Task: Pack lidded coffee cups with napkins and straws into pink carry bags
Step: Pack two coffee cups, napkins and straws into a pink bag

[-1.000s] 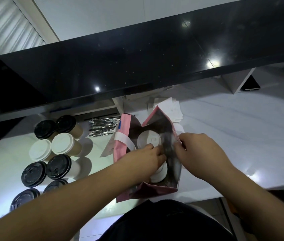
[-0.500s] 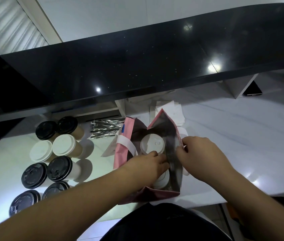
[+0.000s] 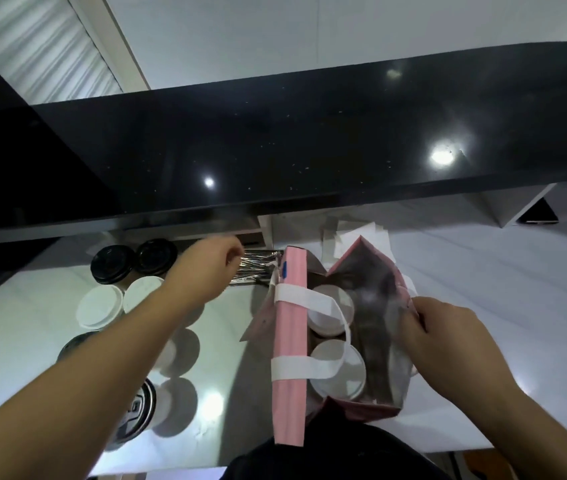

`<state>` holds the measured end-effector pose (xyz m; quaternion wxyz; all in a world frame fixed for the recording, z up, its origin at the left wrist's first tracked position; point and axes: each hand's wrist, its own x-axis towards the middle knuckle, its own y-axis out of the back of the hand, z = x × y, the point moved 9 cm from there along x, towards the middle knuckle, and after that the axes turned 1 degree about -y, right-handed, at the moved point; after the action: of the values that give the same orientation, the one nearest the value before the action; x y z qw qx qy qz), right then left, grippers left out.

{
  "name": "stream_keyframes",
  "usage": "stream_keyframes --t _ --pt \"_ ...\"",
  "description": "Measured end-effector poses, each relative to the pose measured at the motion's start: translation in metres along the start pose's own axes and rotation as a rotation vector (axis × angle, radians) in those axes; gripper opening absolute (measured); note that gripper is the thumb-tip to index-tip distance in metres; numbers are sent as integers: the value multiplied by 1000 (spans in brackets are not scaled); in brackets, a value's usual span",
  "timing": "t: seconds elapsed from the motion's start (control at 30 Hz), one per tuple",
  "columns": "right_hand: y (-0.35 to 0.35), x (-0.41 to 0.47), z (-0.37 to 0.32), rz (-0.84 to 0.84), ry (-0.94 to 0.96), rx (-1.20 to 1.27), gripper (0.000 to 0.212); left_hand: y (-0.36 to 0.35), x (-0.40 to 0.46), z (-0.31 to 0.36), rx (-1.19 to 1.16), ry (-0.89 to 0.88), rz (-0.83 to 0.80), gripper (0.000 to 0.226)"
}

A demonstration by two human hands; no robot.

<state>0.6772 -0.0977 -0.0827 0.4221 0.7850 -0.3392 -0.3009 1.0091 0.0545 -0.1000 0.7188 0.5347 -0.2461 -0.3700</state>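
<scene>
The wrapped straws [image 3: 254, 270] lie in a shiny bundle on the white counter [image 3: 483, 306], at the back, just under the edge of the black shelf [image 3: 310, 150]. Their long axis runs left to right, and the right ends come close to the left wall of the pink bag [image 3: 289, 341]. The left hand [image 3: 206, 271] is directly at the left end of this bundle, with its fingers curled down over the straws; whether they already pinch one I cannot tell, because the fingertips are hidden and a little blurred. This hand is clearly the nearer one to the straws. From there the open mouth of the bag lies to the right, so I judge that a straw must travel along its own length and then tip down beside the two white-lidded cups [image 3: 335, 370] standing inside. The right hand [image 3: 448, 344] pinches the right wall of the bag and keeps the mouth wide. The white napkins [image 3: 355, 237] lie behind the bag, and the spare cups [image 3: 115, 285] stand on the left under the left forearm
</scene>
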Motion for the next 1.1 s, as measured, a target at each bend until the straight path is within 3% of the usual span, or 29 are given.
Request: stream_keyframes --t 0.23,0.5,0.7,0.87,1.1 --pt "-4 2 -5 -62 -14 -70 50 -108 9 -59 200 90 -320 28" --pt "2 1 -15 -5 -12 -104 48 -146 21 -69 163 157 -209 41" --pt "2 1 -17 17 -5 -108 49 -149 24 -76 254 110 -166 35" --pt "2 1 -17 30 -8 -99 48 -152 23 -79 325 67 -230 28" --pt "2 2 -19 28 10 -104 46 -155 23 -82 229 17 -302 34"
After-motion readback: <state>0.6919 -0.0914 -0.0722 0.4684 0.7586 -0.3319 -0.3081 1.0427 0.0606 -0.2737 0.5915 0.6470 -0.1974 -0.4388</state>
